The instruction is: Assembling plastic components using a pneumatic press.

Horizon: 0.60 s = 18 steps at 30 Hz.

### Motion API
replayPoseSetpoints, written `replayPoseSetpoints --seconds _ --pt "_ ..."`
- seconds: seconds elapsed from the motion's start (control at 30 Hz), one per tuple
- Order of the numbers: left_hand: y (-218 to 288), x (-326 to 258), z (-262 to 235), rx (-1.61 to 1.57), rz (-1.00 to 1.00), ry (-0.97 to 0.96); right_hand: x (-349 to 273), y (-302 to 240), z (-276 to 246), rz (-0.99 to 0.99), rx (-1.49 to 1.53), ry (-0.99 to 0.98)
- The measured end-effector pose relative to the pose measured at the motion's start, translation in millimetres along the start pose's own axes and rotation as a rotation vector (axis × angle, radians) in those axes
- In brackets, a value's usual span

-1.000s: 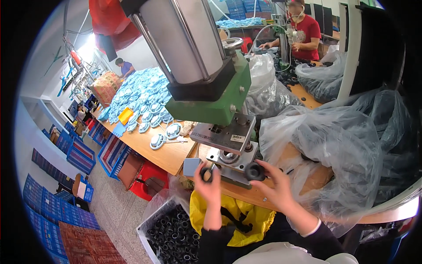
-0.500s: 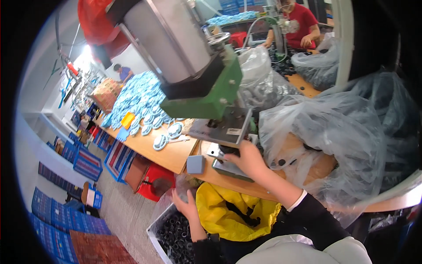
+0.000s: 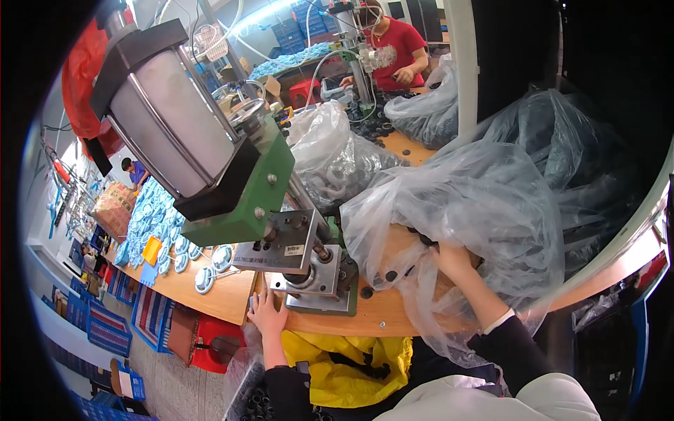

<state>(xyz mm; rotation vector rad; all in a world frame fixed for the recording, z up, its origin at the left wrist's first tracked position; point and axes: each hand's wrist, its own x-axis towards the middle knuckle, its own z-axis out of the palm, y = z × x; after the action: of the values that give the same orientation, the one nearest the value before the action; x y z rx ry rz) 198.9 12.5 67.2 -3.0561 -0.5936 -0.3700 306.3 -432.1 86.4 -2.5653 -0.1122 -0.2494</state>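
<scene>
My left hand [image 3: 269,317] rests at the table's front edge, fingers stretched and apart, over a small blue-grey block [image 3: 251,303] that it mostly covers. Just right of it stands a bench press with a green body [image 3: 242,196] and a grey cylinder [image 3: 172,119]. Its upper steel plate [image 3: 277,252] sits close above the metal fixture [image 3: 319,281]. My right hand [image 3: 454,262] reaches into the mouth of a clear plastic bag [image 3: 484,189], beside a dark piece. Its fingertips are partly hidden, so its grip is unclear. Black round pieces [image 3: 391,276] lie near the bag's mouth.
A yellow bag [image 3: 316,361] with dark pieces hangs below the table edge, beside a bin of black rings [image 3: 260,405]. Light-blue parts [image 3: 151,217] are heaped at left. Another clear bag [image 3: 330,151] stands behind the press. A person in red [image 3: 400,52] works farther back.
My right hand has left the press fixture and moved right into the clear bag. My left hand has risen from above the bin onto the block. The press plate appears lower; the view has shifted right.
</scene>
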Motion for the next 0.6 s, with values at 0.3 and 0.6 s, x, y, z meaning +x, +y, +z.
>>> replayPoseSetpoints --seconds 0.3,0.6 --pt "-8 -2 1 0.011 0.019 0.017 41 27 49 0.071 -0.087 -0.045" --pt "2 -10 10 -0.055 0.003 0.134 -22 -12 -35 -0.113 0.397 -0.043"
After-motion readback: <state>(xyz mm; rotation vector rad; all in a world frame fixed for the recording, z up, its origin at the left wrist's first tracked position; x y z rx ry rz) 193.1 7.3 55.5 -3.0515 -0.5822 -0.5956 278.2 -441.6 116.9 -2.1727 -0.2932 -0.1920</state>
